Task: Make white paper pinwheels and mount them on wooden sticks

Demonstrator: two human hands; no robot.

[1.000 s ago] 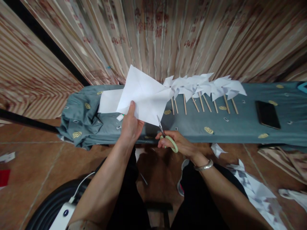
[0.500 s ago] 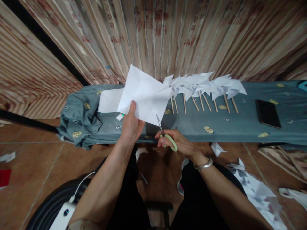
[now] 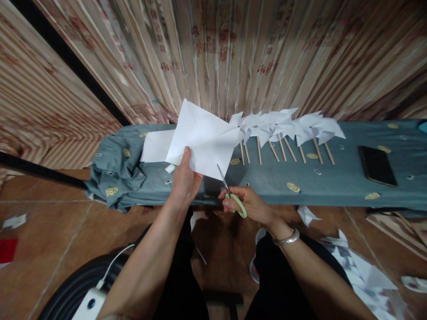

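A creased white sheet of paper is pinched at its lower edge by my left hand, thumb on top. My right hand grips a pair of scissors with pale green handles. Their blades lie at the sheet's lower right corner, pointing up and left along it. Behind the held sheet, on the cloth, more white paper rests in a flat pile. Right of the sheet, several white paper pinwheels on wooden sticks lie in an overlapping row.
Patterned grey-green cloth covers the long bench. A black phone lies on its right part. Striped curtains hang behind. White folded paper pieces are on the floor at right; a white device with a cable is at lower left.
The whole scene sits slightly lower in view, as the camera has tilted a little. Both hands keep their holds, with the scissors still at the same corner of the paper.
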